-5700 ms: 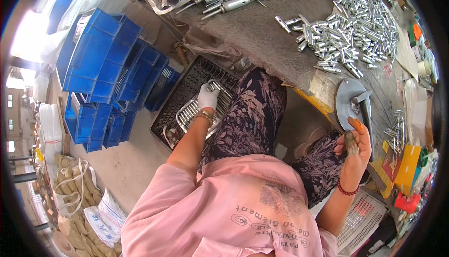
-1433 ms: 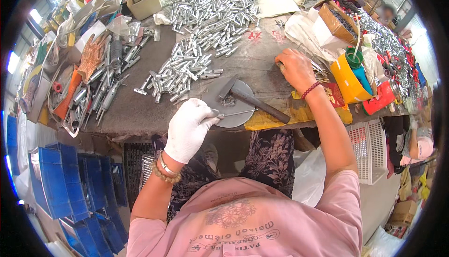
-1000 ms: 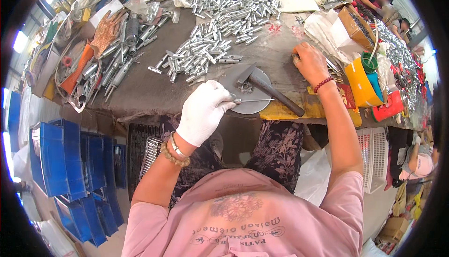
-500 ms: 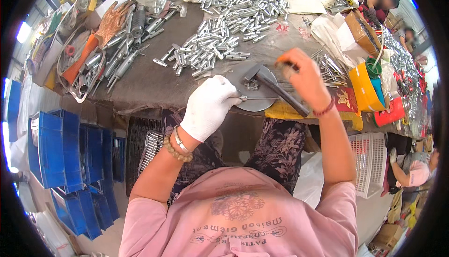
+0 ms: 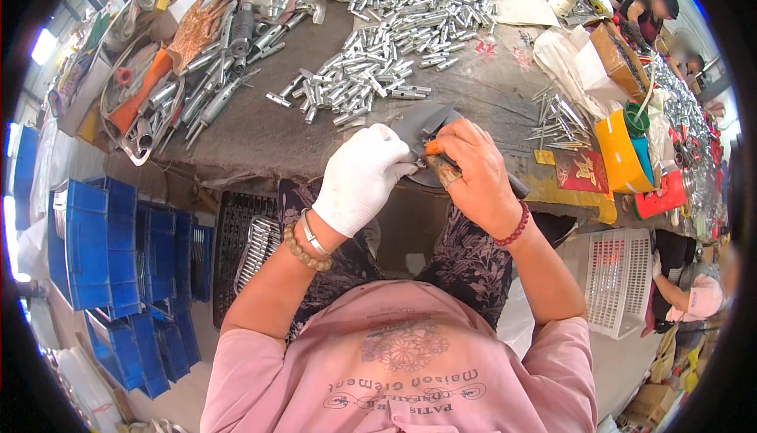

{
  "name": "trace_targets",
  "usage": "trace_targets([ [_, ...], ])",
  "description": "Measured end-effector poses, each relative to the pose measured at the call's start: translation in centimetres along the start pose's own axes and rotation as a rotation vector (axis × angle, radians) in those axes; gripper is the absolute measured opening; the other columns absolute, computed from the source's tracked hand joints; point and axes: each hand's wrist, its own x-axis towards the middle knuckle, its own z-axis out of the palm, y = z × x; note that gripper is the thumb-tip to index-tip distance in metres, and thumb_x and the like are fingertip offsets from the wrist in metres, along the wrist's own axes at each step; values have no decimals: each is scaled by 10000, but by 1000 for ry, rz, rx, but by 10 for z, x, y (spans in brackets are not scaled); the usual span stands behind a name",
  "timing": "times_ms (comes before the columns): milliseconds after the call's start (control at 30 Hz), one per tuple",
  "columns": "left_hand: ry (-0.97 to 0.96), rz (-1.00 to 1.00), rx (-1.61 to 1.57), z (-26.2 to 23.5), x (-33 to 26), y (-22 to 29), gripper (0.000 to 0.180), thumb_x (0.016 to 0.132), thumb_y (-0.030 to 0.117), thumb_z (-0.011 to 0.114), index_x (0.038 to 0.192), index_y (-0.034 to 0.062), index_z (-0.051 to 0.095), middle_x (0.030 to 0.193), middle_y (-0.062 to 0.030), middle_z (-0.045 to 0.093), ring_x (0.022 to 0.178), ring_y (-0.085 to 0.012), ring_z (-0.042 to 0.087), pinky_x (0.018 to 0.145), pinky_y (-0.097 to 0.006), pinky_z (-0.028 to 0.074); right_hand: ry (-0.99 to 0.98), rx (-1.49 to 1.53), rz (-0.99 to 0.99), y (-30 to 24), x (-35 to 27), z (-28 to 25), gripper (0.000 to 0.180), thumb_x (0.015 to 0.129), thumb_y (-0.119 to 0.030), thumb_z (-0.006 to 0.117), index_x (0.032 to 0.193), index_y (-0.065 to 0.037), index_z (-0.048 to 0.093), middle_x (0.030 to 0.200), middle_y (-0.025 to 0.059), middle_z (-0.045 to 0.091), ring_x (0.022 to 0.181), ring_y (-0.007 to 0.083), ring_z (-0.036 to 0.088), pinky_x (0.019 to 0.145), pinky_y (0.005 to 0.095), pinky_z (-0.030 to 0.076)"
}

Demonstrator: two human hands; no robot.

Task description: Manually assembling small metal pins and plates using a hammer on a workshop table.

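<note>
My left hand (image 5: 361, 177), in a white glove, is closed over the bench edge. Its thumb and finger pinch a small metal part (image 5: 420, 163), mostly hidden by the fingers. Bare but for orange covers on its fingertips, my right hand (image 5: 477, 169) is closed right beside it, its fingertips meeting the left ones; what they hold is hidden. Beneath both hands is a round grey metal plate (image 5: 408, 123). A hammer (image 5: 517, 187) lies across that plate, its dark handle partly behind my right hand. Beyond my hands spreads a heap of shiny metal tube pieces (image 5: 355, 86).
Thin metal rods (image 5: 558, 121) lie at the right, near a yellow container (image 5: 623, 153) and a red card (image 5: 582, 171). Tools and an orange glove (image 5: 193, 35) crowd the left. Blue bins (image 5: 98, 244) and a white basket (image 5: 619, 279) flank me. Other people are at the right.
My right hand has come down and left from above the hammer to meet my left hand. The thin rod that stuck out of the left fingers is now hidden by the right hand.
</note>
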Motion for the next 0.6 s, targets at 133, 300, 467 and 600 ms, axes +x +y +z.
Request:
trace_targets([
  [133,-1,3,16,-1,0,1,146,826,113,823,932,80,728,961,-93,662,949,-320,662,851,-416,543,11,-31,-27,1,1,3,214,810,45,670,1007,-30,709,1079,115,637,1060,358,626,937,454,481],
  [300,-9,-8,-6,-2,0,3,165,817,80,827,950,61,731,962,-103,658,948,-332,661,848,-414,541,18,-84,-32,1,1,4,202,814,37,677,1005,-22,702,1104,112,628,1071,352,623,937,455,480],
  [467,-25,-33,20,0,0,2,167,809,82,838,924,63,718,953,-98,659,939,-325,659,847,-412,544,-1,-243,-149,-14,5,-3,190,821,0,692,1004,-50,700,1050,93,602,1033,308,624,923,442,495],
  [600,14,-4,11,4,0,0,179,799,83,847,916,64,712,947,-97,659,935,-325,658,846,-411,544,32,-289,-196,-14,1,1,173,839,-24,680,1004,-71,703,1035,82,594,1021,291,623,915,433,502],
])
